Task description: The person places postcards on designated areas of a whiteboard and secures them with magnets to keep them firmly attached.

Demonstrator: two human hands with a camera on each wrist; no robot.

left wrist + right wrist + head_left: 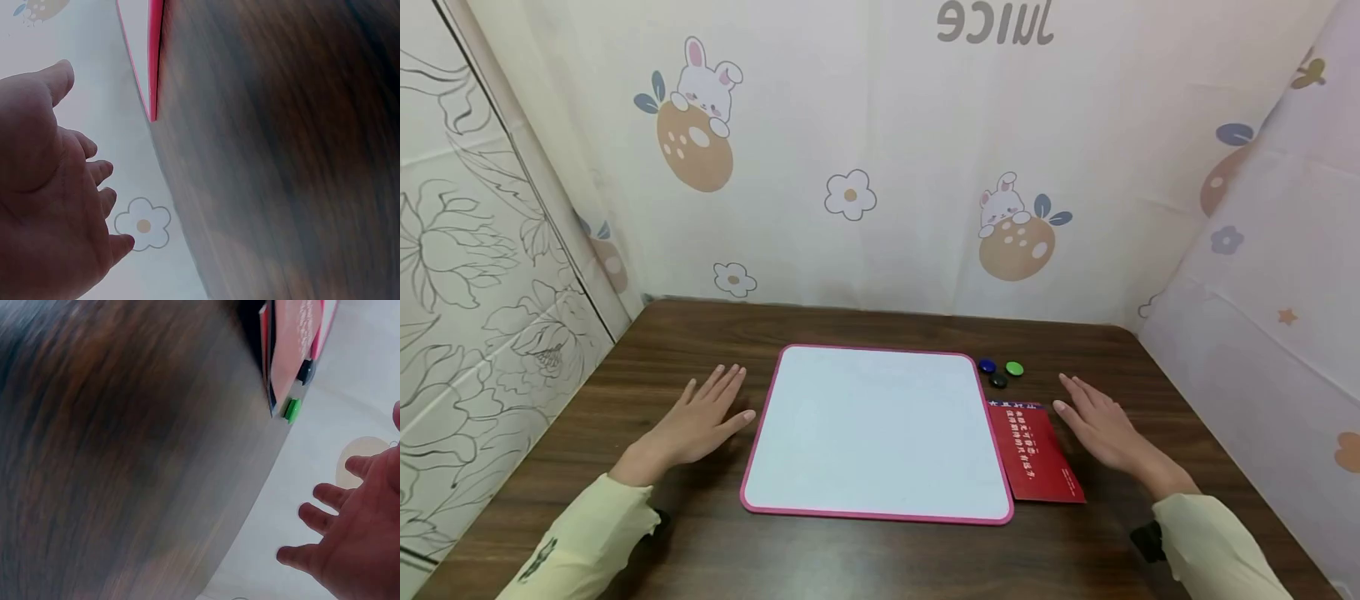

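Observation:
A whiteboard with a pink rim lies flat on the brown wooden table. Left of it is my left hand, palm down with straight fingers and holding nothing; the left wrist view shows the same hand beside a corner of the board. On the other side, my right hand is also extended and holds nothing. Between that hand and the board lies red printed paper matter, perhaps cards or a booklet. Beyond it sit three round magnet-like discs: blue, green and black.
The wooden table meets a pale curtain with rabbit and flower prints at its far edge. Another printed curtain hangs along the right side. At the left stands a panel with line-drawn flowers.

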